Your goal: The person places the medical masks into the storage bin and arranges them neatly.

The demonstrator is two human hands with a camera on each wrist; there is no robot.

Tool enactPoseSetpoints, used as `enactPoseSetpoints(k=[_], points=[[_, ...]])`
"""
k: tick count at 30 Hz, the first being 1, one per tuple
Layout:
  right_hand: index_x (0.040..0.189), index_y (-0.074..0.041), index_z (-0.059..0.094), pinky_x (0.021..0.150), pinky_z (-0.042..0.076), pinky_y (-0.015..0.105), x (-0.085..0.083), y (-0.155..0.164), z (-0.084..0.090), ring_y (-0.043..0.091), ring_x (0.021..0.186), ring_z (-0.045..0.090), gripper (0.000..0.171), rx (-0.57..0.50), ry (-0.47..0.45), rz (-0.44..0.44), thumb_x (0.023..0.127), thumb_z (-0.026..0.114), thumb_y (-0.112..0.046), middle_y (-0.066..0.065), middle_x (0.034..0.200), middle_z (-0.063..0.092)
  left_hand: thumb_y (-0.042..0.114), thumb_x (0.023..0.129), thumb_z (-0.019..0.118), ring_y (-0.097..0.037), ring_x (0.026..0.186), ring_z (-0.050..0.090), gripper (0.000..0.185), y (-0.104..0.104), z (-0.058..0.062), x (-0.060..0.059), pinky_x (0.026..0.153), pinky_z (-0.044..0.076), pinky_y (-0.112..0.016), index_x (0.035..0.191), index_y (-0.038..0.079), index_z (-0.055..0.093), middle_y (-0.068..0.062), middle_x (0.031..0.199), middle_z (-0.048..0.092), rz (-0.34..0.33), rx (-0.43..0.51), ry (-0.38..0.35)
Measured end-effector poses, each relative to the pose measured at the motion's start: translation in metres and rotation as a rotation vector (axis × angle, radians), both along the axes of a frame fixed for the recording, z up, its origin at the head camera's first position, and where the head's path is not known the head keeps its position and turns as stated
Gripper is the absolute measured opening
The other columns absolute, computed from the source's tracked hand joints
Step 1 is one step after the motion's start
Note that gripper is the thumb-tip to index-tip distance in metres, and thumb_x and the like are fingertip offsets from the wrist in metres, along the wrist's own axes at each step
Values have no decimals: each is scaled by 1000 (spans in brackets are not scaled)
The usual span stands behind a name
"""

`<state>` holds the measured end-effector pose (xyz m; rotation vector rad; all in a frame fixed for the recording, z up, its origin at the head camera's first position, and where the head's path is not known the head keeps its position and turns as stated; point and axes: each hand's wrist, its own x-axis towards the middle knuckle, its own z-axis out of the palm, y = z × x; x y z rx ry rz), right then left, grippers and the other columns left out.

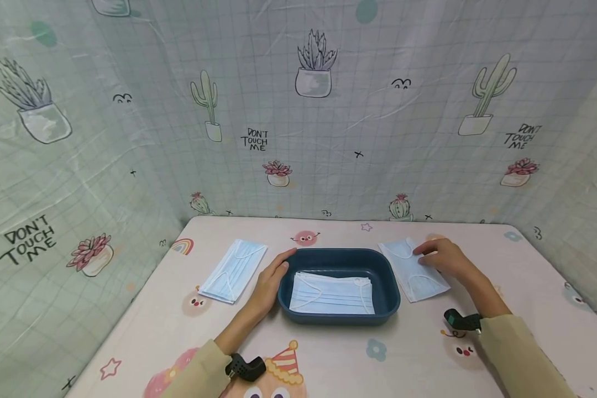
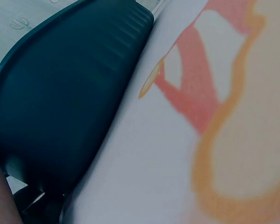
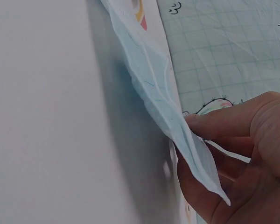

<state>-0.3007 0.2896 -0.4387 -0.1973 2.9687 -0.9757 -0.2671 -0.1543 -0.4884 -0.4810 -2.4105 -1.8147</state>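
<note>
Right hand (image 1: pixel 443 258) fingers pinch mask (image 1: pixel 414 271) edge; left hand (image 1: pixel 268 282), fingers straight, steadies tray (image 1: pixel 385 282). Lift gently, keeping loops clear.

Three blue face masks: one at frame left (image 1: pixel 233 270), one at right (image 1: pixel 414 269), one inside the tray (image 1: pixel 332 294). One dark blue tray (image 1: pixel 338 256). Two hands: left hand (image 1: pixel 268 284), right hand (image 1: pixel 443 258).

Masks (image 1: pixel 332 296) in tray (image 1: pixel 389 273) — one mask (image 1: pixel 234 270) left, another (image 1: pixel 414 271) right.
</note>
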Motion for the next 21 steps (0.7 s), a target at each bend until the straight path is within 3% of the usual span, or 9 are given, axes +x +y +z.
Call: enactPoseSetpoints(k=[12,21], points=[[108,-1,76,82,51,38,-1,-7,-16,34,103,63,18,14,67,24,94,69,-9,22,113,70,29,112,39,-23,155,36,41,0,-1,2,130,23,-51,150,25,54,1,159,50,-14,3,-5],[110,-3,75,80,48,35,0,-15,-14,31,101,61,18,29,67,26,98,65,-13,19,112,70,27,112,39,-23,155,37,41,-3,0,0,130,23,-51,150,24,54,1,159,51,-12,7,3]])
